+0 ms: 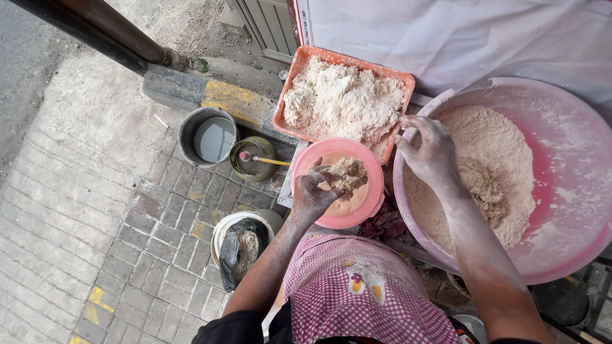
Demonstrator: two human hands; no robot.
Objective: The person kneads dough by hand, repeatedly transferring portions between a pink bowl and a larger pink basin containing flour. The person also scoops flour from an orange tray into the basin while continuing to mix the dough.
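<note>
My left hand (314, 191) is dusted with flour and grips a lump of wet batter-coated dough (347, 174) over a small pink bowl (373, 169) holding tan liquid. My right hand (428, 150), also floury, hovers with fingers spread over the near rim of a large pink basin (561, 159) filled with flour (503, 146), which has a clumped piece in its middle. An orange tray (299, 70) behind the small bowl is heaped with floured pieces (341, 99).
On the brick pavement to the left stand a grey bucket of water (207, 135), a green tin with a stick in it (253, 159) and a white bucket lined with a black bag (239, 245). A white sheet (465, 32) covers the table's back. My pink checked apron (357, 293) fills the bottom.
</note>
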